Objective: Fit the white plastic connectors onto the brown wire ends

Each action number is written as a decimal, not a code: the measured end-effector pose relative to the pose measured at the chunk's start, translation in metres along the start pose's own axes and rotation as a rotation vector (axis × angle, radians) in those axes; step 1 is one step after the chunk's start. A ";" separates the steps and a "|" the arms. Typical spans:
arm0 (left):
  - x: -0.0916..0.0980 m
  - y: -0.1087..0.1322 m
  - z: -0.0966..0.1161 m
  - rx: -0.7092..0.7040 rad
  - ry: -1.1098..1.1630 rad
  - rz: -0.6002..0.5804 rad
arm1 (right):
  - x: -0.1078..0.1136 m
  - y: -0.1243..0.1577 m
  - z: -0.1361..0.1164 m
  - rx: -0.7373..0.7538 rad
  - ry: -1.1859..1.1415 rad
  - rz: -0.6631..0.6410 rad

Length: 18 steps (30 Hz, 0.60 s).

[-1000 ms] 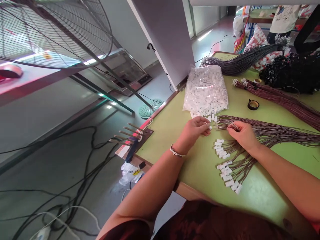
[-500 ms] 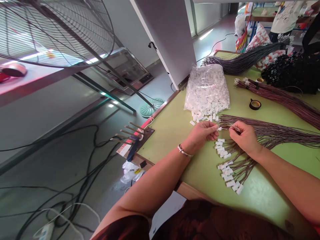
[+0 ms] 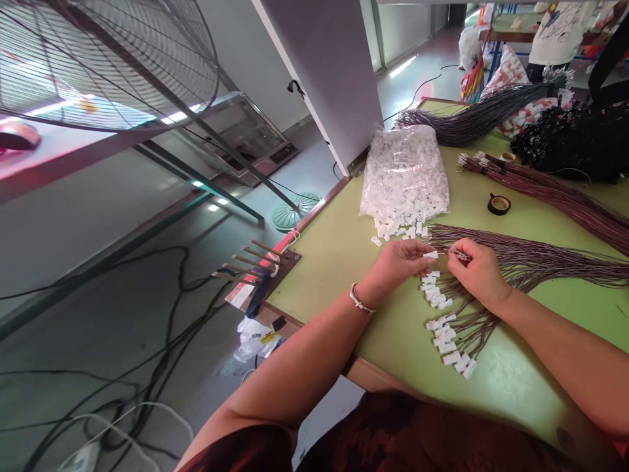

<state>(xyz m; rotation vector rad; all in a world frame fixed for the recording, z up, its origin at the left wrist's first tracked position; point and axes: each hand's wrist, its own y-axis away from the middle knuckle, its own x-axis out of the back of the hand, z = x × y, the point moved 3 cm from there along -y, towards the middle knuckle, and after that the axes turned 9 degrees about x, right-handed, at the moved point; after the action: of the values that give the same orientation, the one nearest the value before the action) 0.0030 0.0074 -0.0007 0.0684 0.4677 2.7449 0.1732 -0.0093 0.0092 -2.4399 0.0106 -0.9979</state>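
My left hand (image 3: 400, 259) pinches a small white plastic connector (image 3: 431, 255) at its fingertips. My right hand (image 3: 477, 272) pinches the end of a thin brown wire (image 3: 459, 254) just right of that connector. Both hands hover over the green table (image 3: 339, 255). Below them lies a fan of brown wires with white connectors (image 3: 445, 328) fitted on their ends. A long bundle of loose brown wires (image 3: 540, 252) runs off to the right.
A clear bag of white connectors (image 3: 405, 174) sits beyond the hands, with loose ones spilled at its mouth. A tape roll (image 3: 498, 204), more wire bundles (image 3: 555, 190) and black parts (image 3: 570, 137) lie further back. A large fan (image 3: 98, 59) stands left; cables cross the floor. Another person (image 3: 557, 33) stands far back.
My left hand has moved right with the white connector, closing the gap to the wire end held in my right hand. The right hand has stayed almost in place.
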 end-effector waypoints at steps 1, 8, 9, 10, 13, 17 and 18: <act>0.000 0.000 -0.001 -0.008 -0.037 0.016 | 0.000 0.000 0.000 0.008 -0.005 -0.006; -0.001 0.003 -0.002 -0.128 -0.325 0.019 | 0.000 0.001 -0.001 0.109 0.010 -0.102; -0.002 0.003 -0.002 -0.153 -0.356 0.037 | 0.000 0.001 -0.001 0.104 0.011 -0.113; -0.002 0.003 -0.002 -0.180 -0.379 0.067 | -0.001 0.001 -0.001 0.093 0.010 -0.123; -0.003 0.005 0.000 -0.275 -0.433 0.187 | -0.003 0.001 0.000 0.048 -0.005 -0.143; -0.003 0.007 0.002 -0.289 -0.411 0.200 | -0.003 0.001 0.001 -0.005 -0.007 -0.132; -0.003 0.006 0.002 -0.256 -0.375 0.167 | -0.003 0.001 0.000 -0.009 0.008 -0.123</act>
<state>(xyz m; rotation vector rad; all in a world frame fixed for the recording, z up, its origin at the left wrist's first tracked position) 0.0036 0.0014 0.0034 0.5679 0.0080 2.8337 0.1716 -0.0094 0.0072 -2.4693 -0.1338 -1.0628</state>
